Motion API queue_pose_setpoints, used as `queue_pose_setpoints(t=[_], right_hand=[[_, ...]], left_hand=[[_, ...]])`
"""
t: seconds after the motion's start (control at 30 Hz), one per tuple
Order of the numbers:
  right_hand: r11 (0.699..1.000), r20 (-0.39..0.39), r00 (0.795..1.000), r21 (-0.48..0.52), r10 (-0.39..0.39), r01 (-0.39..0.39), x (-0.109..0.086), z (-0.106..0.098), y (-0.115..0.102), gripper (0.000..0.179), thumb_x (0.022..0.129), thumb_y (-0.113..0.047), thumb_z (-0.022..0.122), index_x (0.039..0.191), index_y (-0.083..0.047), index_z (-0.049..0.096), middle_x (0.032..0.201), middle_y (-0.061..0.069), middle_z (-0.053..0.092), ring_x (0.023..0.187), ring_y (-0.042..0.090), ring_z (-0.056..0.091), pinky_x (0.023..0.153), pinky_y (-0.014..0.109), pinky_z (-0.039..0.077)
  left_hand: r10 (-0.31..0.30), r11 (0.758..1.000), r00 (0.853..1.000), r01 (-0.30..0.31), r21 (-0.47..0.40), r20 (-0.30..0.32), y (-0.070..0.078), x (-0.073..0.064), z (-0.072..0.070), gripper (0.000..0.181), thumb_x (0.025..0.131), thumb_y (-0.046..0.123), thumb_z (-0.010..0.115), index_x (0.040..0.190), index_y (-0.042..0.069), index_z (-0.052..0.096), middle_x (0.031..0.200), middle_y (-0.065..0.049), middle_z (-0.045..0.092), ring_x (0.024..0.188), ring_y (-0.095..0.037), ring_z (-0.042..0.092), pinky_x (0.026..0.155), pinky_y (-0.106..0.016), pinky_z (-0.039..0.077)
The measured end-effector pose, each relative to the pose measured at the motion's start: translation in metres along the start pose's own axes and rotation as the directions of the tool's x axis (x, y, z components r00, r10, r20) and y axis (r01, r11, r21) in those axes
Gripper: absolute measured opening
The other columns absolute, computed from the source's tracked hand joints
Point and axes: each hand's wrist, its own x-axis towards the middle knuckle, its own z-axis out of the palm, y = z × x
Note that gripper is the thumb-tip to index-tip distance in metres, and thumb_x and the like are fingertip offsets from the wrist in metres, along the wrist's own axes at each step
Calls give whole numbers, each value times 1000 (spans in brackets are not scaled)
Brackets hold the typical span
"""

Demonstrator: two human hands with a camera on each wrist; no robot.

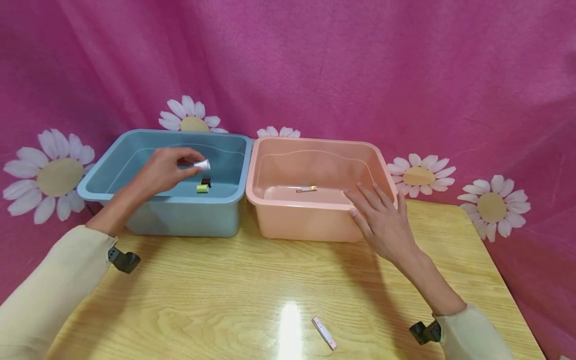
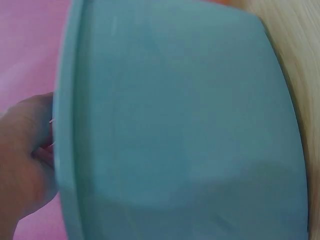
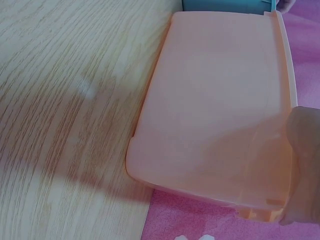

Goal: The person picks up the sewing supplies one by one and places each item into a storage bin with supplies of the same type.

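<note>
Left hand (image 1: 166, 170), left of centre in the head view, pinches a white thread spool (image 1: 204, 165) over a blue plastic basin (image 1: 180, 218); right of centre, the right hand (image 1: 382, 222) lies spread-fingered over a peach plastic basin (image 1: 306, 223).

left bin (image 1: 219, 217): plain grey-blue, reads more teal in left wrist view; right bin (image 1: 310, 222): plain peach-pink
spools at left: far spool (image 1: 202, 164) white, middle spool (image 1: 206, 181) dark brown, near spool (image 1: 202, 189) lime green
strip (image 1: 324, 333) on table: white with pink pattern
table (image 1: 211, 285): yellow-tan, wood grain
backdrop (image 1: 315, 70): magenta, daisies (image 1: 58, 177) white with yellowish centres
sleeves (image 1: 76, 270): cream; wrist cameras (image 1: 125, 260): black
</note>
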Motion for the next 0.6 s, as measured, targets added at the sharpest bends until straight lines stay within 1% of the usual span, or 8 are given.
queue_pose_setpoints(t=[0.07,0.27,0.43,0.6], right_hand=[[1000,-2,1000,-1,0,0,0,0,0,44,103,-31,54,147,-24,51,151,11,46,139,41,35,105,76,12],[1000,-2,1000,-2,-3,3,1,0,0,44,103,-32,54,147,-24,51,151,10,46,139,42,36,105,75,12],[1000,-10,1000,0,-5,5,0,1,1,44,103,-31,54,145,-23,53,151,11,46,139,42,36,106,75,11],[1000,-7,1000,0,-3,3,1,0,0,44,103,-31,54,146,-23,52,150,11,47,139,42,36,106,75,11]], left_hand=[[-13,1000,1000,13,7,10,-5,3,1,28,92,7,73,118,1,69,110,-17,69,100,-33,64,92,-51,51],[-22,999,999,21,33,27,-17,9,4,26,93,10,72,117,-1,69,107,-18,69,99,-34,64,91,-51,50],[-47,998,997,44,44,69,-22,14,6,28,93,10,71,118,-3,68,107,-19,69,97,-34,63,88,-51,51],[-77,996,991,70,59,112,-27,18,7,27,93,7,71,117,-5,68,106,-20,69,95,-34,63,86,-51,52]])
